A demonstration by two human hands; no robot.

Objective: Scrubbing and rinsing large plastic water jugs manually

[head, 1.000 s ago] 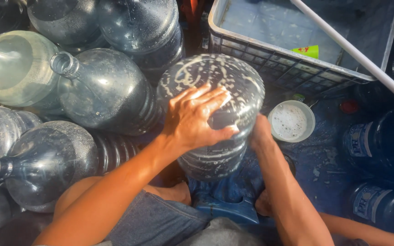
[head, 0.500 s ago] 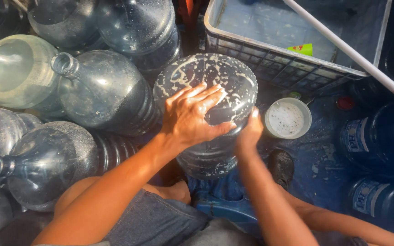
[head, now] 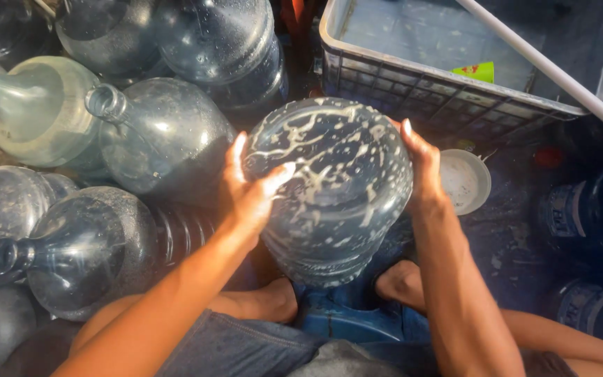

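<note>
In the head view, the soapy water jug [head: 329, 188] stands upside down between the person's knees, its long axis upright, with the left hand [head: 252, 192] clamped on its left flank and the right hand [head: 420, 167] pressed flat against its right.

Jug [head: 333, 188] center btwn both hands; more jugs [head: 155, 139] left, crate [head: 455, 70] behind-right, bowl [head: 463, 180] right.
</note>
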